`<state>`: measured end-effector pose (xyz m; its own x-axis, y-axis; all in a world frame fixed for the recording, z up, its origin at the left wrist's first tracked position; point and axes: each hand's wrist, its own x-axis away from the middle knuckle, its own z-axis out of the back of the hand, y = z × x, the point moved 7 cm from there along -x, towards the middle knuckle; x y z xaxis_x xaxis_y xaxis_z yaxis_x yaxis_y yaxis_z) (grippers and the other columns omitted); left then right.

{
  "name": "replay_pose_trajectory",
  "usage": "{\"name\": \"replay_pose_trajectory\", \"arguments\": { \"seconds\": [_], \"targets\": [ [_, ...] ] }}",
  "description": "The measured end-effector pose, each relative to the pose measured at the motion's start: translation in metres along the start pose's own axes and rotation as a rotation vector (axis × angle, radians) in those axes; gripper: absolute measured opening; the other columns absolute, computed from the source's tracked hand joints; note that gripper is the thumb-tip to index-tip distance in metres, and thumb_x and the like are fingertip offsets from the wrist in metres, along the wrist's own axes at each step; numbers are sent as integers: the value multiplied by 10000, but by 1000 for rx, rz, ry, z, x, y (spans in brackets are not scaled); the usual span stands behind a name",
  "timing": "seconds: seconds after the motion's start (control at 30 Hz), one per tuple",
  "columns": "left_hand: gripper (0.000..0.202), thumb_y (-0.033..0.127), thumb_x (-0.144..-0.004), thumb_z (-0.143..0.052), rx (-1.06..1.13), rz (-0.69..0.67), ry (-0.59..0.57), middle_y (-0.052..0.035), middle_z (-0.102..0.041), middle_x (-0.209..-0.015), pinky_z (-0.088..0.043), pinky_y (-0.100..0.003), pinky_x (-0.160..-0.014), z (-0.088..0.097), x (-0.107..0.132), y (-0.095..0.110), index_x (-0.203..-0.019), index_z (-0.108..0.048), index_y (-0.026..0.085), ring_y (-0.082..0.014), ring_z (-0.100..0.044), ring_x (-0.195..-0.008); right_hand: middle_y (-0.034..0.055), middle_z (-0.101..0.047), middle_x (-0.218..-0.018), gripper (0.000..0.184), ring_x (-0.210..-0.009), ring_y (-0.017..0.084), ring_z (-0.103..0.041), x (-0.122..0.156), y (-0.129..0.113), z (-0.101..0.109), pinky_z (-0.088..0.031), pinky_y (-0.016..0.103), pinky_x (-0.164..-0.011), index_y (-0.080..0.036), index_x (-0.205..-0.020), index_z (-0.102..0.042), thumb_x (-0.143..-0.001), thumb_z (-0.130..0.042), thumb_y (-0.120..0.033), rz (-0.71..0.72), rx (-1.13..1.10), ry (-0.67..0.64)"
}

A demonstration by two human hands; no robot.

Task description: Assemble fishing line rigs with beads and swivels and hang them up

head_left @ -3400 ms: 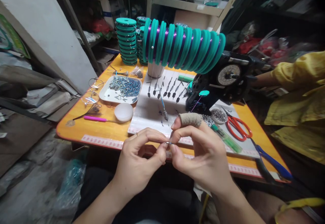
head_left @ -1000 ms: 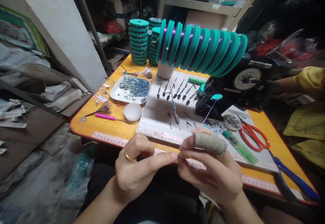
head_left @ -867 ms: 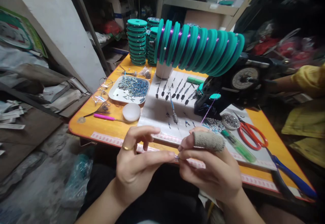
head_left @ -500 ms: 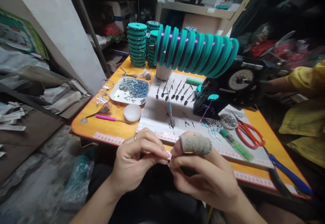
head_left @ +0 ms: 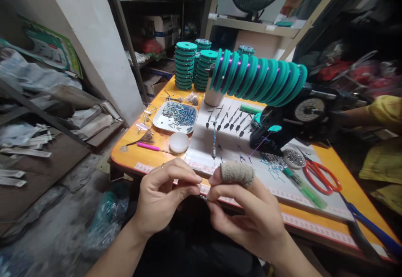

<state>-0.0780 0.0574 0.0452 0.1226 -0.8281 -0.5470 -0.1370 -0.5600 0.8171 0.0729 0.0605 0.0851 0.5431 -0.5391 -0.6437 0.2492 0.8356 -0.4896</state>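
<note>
My left hand (head_left: pixel 163 195) and my right hand (head_left: pixel 248 212) meet in front of the orange table's (head_left: pixel 147 153) near edge. Both are pinched on a tiny metal piece (head_left: pixel 203 196) between their fingertips; I cannot make out what it is. A beige fabric sleeve (head_left: pixel 237 172) covers my right thumb, and a ring shows on my left hand. Just beyond the hands a thin line hangs with a blue-beaded float (head_left: pixel 214 143) over the white mat (head_left: pixel 232 147).
A row of teal spools (head_left: pixel 257 76) sits on a black winding machine (head_left: pixel 301 116). Stacked teal spools (head_left: pixel 185 65), a tray of small tubes (head_left: pixel 177 116), a white lid (head_left: pixel 179 142), red scissors (head_left: pixel 323 176), a green lighter (head_left: pixel 304 189) and blue pliers (head_left: pixel 373 231) lie around. A person's yellow sleeve (head_left: pixel 383 111) is at right.
My head has swung left and up, so the table sits further right in view. Both hands stay pinched together on the tiny piece, with the left fingers curled tighter than a second ago.
</note>
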Motion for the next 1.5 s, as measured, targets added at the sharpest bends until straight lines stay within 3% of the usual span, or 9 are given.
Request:
{"name": "replay_pose_trajectory", "arguments": {
  "seconds": [0.1, 0.23, 0.4, 0.7, 0.87, 1.03, 1.2, 1.33, 1.5],
  "targets": [
    [121, 150, -855, -739, -121, -44, 13, -54, -696, -869, -563, -271, -698, 1, 5, 2, -953, -744, 221, -161, -661, -810, 51, -616, -979, 206, -895, 139, -628, 3, 2, 4, -561, 229, -777, -183, -940, -627, -807, -661, -30, -32, 20, 32],
    [185, 124, -833, -748, -470, -294, 24, -61, -627, -1073, -539, -368, -878, -2, 13, 19, -961, -723, 256, -201, -600, -1026, 53, -605, -1005, 199, -929, 148, -629, 7, 9, 6, -559, 245, -810, -190, -955, -635, -817, -670, -51, -114, 2, 54],
    [278, 81, -785, -771, -796, -483, -65, -32, -632, -896, -492, -390, -887, -14, 14, 33, -988, -712, 262, -224, -532, -1007, 47, -615, -1018, 175, -947, 137, -626, 7, 10, 8, -545, 230, -838, -189, -939, -632, -824, -669, -63, -149, -5, 54],
    [260, 145, -726, -822, -1051, -705, -115, 5, -680, -747, -436, -412, -916, -31, 17, 40, -924, -679, 233, -215, -548, -854, 27, -602, -1032, 170, -987, 119, -611, 11, 15, 8, -505, 212, -896, -198, -936, -631, -825, -678, -77, -214, -43, 61],
    [228, 96, -733, -747, -1029, -578, -30, 25, -655, -736, -435, -369, -930, -35, 11, 37, -858, -621, 240, -180, -597, -818, 22, -598, -1031, 198, -977, 119, -611, 16, 18, 7, -501, 216, -882, -203, -961, -632, -823, -687, -72, -232, -76, 69],
    [244, 63, -711, -719, -951, -510, 31, 3, -642, -746, -473, -425, -891, -37, 8, 39, -842, -581, 217, -197, -579, -808, 26, -577, -1051, 219, -1001, 138, -594, 20, 23, 7, -482, 250, -897, -214, -968, -636, -815, -703, -72, -278, -159, 101],
    [240, -6, -751, -660, -667, -353, 97, -17, -595, -808, -500, -379, -798, -27, 6, 30, -877, -598, 188, -185, -566, -837, 36, -558, -1025, 192, -1033, 173, -561, 24, 34, 14, -466, 291, -900, -225, -909, -641, -820, -677, -59, -376, -263, 177],
    [298, -22, -767, -668, -487, -228, 92, -27, -620, -893, -501, -372, -838, -27, 4, 19, -977, -635, 187, -186, -592, -902, 37, -559, -1013, 166, -1069, 174, -551, 25, 40, 16, -465, 282, -932, -235, -892, -642, -837, -675, -81, -423, -379, 199],
    [345, 28, -809, -669, -398, -93, -15, -56, -660, -1030, -480, -389, -941, -41, 0, 10, -1115, -659, 189, -202, -596, -1018, 26, -595, -986, 121, -1093, 153, -577, 27, 48, 17, -471, 244, -959, -245, -874, -653, -863, -684, -129, -496, -513, 232]
  ]
}}
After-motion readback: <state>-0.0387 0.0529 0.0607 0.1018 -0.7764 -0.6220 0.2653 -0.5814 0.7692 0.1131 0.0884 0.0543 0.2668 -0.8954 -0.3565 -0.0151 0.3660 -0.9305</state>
